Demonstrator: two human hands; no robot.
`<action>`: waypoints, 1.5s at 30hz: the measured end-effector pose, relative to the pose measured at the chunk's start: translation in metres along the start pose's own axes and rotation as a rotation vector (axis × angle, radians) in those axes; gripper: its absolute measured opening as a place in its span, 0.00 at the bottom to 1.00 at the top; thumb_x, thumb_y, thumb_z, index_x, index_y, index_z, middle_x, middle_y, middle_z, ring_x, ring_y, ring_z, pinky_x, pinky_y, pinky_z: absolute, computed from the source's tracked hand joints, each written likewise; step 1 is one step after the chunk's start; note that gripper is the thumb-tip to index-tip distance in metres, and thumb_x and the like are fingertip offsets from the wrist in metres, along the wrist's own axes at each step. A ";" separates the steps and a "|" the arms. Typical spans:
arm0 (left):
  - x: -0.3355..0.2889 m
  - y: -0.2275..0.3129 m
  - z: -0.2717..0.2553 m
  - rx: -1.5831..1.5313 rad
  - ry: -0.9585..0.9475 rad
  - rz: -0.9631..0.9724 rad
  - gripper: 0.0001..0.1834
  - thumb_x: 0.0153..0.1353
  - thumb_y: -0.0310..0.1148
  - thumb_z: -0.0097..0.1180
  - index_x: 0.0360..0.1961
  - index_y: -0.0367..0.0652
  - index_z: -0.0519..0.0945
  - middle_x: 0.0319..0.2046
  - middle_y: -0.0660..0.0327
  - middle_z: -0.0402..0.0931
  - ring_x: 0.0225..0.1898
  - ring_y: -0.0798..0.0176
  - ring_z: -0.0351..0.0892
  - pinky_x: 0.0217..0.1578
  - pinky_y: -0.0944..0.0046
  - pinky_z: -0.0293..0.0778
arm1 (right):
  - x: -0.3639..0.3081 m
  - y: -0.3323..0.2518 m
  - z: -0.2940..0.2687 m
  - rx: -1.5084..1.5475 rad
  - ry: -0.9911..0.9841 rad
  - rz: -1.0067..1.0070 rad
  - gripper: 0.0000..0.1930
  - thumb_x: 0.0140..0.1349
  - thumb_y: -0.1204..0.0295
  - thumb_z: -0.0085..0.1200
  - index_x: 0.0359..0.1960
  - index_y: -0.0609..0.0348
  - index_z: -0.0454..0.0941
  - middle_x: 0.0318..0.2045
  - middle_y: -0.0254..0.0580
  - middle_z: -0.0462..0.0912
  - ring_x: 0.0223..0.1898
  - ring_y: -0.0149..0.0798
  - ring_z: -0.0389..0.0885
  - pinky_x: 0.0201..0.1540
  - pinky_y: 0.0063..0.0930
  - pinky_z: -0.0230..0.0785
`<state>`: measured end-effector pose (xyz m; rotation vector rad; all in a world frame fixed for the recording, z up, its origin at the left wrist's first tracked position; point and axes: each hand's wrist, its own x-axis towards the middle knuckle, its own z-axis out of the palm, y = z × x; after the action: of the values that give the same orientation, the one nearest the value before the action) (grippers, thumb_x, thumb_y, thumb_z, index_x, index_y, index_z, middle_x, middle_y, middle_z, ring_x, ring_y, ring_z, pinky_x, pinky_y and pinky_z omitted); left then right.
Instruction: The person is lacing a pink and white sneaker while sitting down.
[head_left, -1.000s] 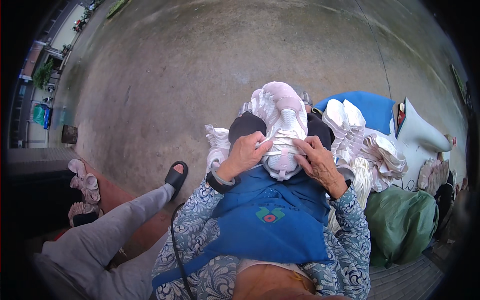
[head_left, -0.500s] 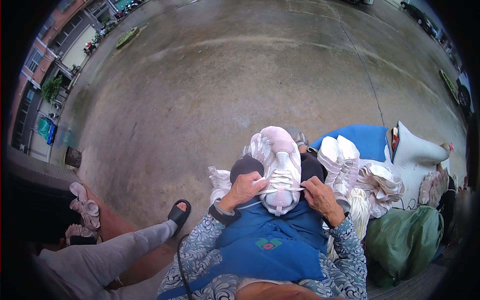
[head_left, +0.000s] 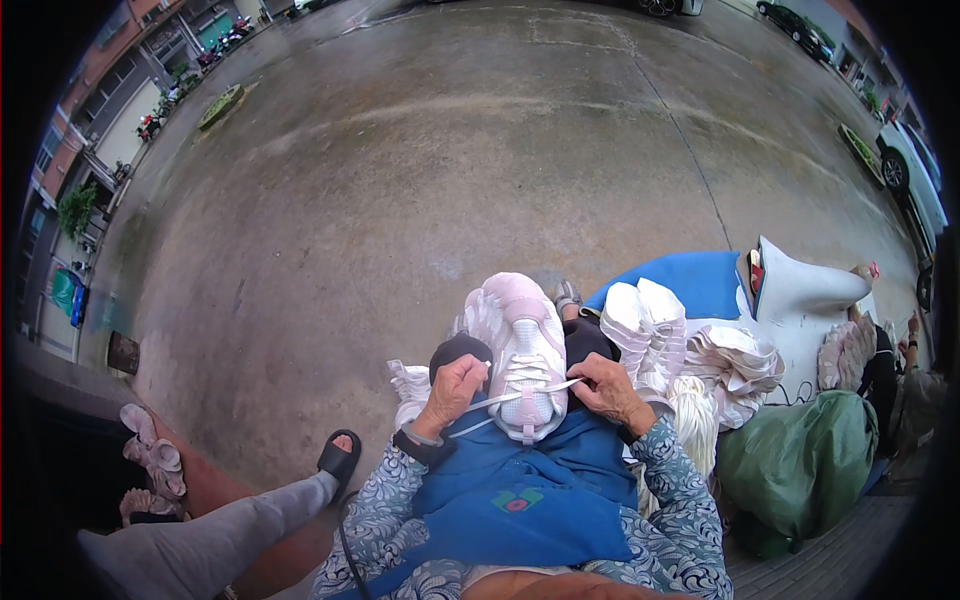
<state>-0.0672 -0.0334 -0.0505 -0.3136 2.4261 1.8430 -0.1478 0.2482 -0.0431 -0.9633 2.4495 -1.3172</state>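
Observation:
A pink-and-white shoe upper (head_left: 525,345) lies on my lap, on the blue apron (head_left: 530,480), with more uppers apparently stacked behind it. White shoelace (head_left: 552,386) is threaded through its eyelets. On the upper's right side, my right hand (head_left: 612,392) pinches one stretch of the lace between thumb and fingers. To the left, my left hand (head_left: 455,394) is closed, with a bit of white lace showing at its fingertips. A slack lace end trails below that hand over the apron. Beside my right knee hangs a bundle of white laces (head_left: 692,415).
Stacked white-and-pink uppers (head_left: 645,325) and a loose heap (head_left: 735,370) sit at my right, near a blue sheet (head_left: 690,282) and a green sack (head_left: 800,460). Another person's sandalled foot (head_left: 340,455) is at left. More uppers (head_left: 155,450) lie farther left. Parked cars line the yard's far side.
My left hand has drawn away to the left from the upper, and more slack lace shows beneath it. My right hand stays by the upper's right side. The whole view has shifted.

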 end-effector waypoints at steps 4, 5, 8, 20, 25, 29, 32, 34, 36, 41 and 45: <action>-0.001 0.001 0.000 -0.034 -0.006 -0.004 0.14 0.66 0.38 0.50 0.26 0.40 0.75 0.19 0.70 0.69 0.23 0.77 0.65 0.25 0.73 0.64 | -0.001 0.000 0.002 0.007 0.015 0.005 0.06 0.51 0.74 0.56 0.32 0.56 0.80 0.25 0.43 0.74 0.27 0.46 0.77 0.31 0.35 0.69; 0.000 0.002 0.001 -0.035 -0.003 0.005 0.13 0.65 0.37 0.52 0.27 0.40 0.76 0.19 0.70 0.69 0.24 0.77 0.65 0.25 0.73 0.64 | -0.002 0.000 0.003 -0.011 0.031 0.009 0.06 0.51 0.74 0.56 0.31 0.56 0.80 0.25 0.43 0.73 0.27 0.46 0.76 0.31 0.35 0.69; 0.000 0.006 0.001 0.090 0.009 -0.025 0.15 0.62 0.39 0.55 0.30 0.34 0.78 0.21 0.61 0.75 0.25 0.72 0.71 0.30 0.68 0.70 | 0.000 0.001 0.005 -0.011 0.059 -0.021 0.05 0.51 0.74 0.56 0.31 0.57 0.80 0.24 0.42 0.73 0.25 0.43 0.76 0.29 0.33 0.69; 0.001 0.015 -0.002 0.139 0.006 0.058 0.17 0.59 0.40 0.59 0.32 0.34 0.79 0.24 0.57 0.79 0.28 0.71 0.75 0.32 0.66 0.72 | 0.000 -0.005 0.004 -0.014 0.066 0.009 0.06 0.51 0.74 0.57 0.32 0.59 0.80 0.23 0.39 0.73 0.20 0.36 0.73 0.25 0.28 0.66; 0.001 0.009 -0.001 0.117 -0.011 0.033 0.15 0.59 0.39 0.59 0.33 0.34 0.78 0.25 0.57 0.79 0.28 0.70 0.75 0.33 0.67 0.72 | -0.001 0.000 0.005 0.014 0.020 0.066 0.07 0.51 0.75 0.57 0.32 0.59 0.80 0.24 0.39 0.73 0.20 0.35 0.73 0.25 0.26 0.66; 0.000 0.005 0.004 0.141 0.059 0.110 0.15 0.58 0.38 0.59 0.32 0.33 0.78 0.24 0.55 0.79 0.27 0.68 0.76 0.32 0.65 0.72 | -0.004 0.003 0.004 0.007 0.026 0.050 0.06 0.51 0.75 0.57 0.32 0.58 0.80 0.23 0.40 0.73 0.21 0.36 0.74 0.26 0.28 0.66; 0.001 0.007 0.002 0.115 0.003 0.107 0.14 0.58 0.37 0.60 0.32 0.34 0.78 0.23 0.54 0.78 0.27 0.67 0.76 0.32 0.65 0.73 | 0.000 0.000 0.006 0.015 0.116 -0.074 0.07 0.50 0.76 0.58 0.32 0.58 0.80 0.23 0.41 0.74 0.22 0.39 0.75 0.26 0.29 0.67; 0.002 0.013 0.000 0.162 0.016 0.043 0.13 0.57 0.37 0.61 0.31 0.36 0.79 0.23 0.53 0.78 0.27 0.66 0.78 0.33 0.65 0.73 | 0.003 -0.004 0.005 -0.015 0.113 -0.070 0.07 0.48 0.75 0.59 0.30 0.59 0.80 0.22 0.43 0.74 0.22 0.41 0.76 0.26 0.32 0.69; 0.003 0.015 -0.001 0.280 0.095 0.304 0.11 0.56 0.36 0.61 0.31 0.37 0.79 0.23 0.54 0.78 0.27 0.65 0.79 0.33 0.65 0.73 | 0.003 -0.007 0.005 -0.022 0.131 -0.091 0.07 0.47 0.74 0.60 0.29 0.57 0.81 0.20 0.41 0.73 0.22 0.40 0.76 0.26 0.32 0.68; 0.001 0.007 0.000 0.172 -0.019 0.039 0.14 0.58 0.37 0.59 0.30 0.34 0.77 0.22 0.52 0.78 0.26 0.66 0.78 0.30 0.64 0.72 | 0.000 -0.001 0.008 -0.048 0.089 -0.022 0.06 0.50 0.75 0.57 0.31 0.59 0.81 0.21 0.40 0.73 0.21 0.36 0.74 0.25 0.28 0.66; -0.003 0.008 0.002 0.103 0.042 0.167 0.14 0.59 0.37 0.59 0.31 0.34 0.78 0.23 0.54 0.78 0.26 0.67 0.77 0.31 0.65 0.72 | -0.002 0.001 0.008 -0.005 0.071 0.007 0.06 0.51 0.75 0.57 0.31 0.60 0.80 0.22 0.39 0.73 0.20 0.34 0.73 0.24 0.27 0.64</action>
<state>-0.0664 -0.0289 -0.0433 -0.1478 2.6383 1.7805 -0.1432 0.2440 -0.0486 -0.9230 2.5069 -1.3666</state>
